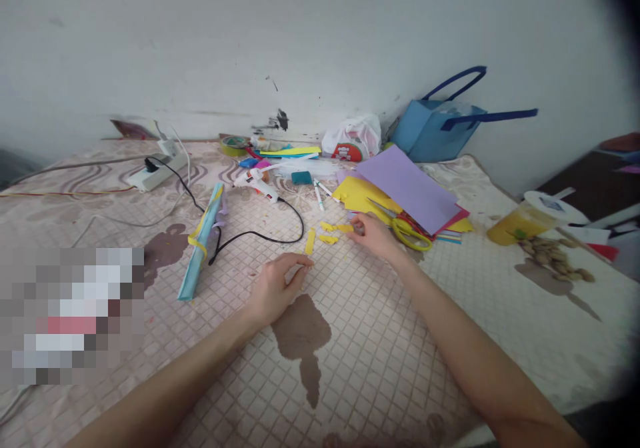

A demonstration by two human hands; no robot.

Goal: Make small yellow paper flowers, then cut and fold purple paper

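Note:
My left hand [279, 287] rests low over the tablecloth, thumb and index finger brought together at the tips. Whatever is between those tips, if anything, is too small to make out. Just beyond them lies a narrow yellow paper strip [311, 241]. My right hand [371, 236] is closed at the fingertips on the end of a small yellow paper piece [344, 228]. Beside that piece are other small yellow cut pieces [329, 239]. Scissors [411, 233] with yellow handles lie right of my right hand, partly over coloured paper sheets [407, 191].
A rolled light-blue paper [193, 268] with a yellow curl lies left. Behind are a glue gun [257, 183] with a black cord, markers [319, 195] and a power strip [157, 173]. A blue bag [435, 131] stands back right; a drink cup [520, 221] and peanuts [547, 256] lie right.

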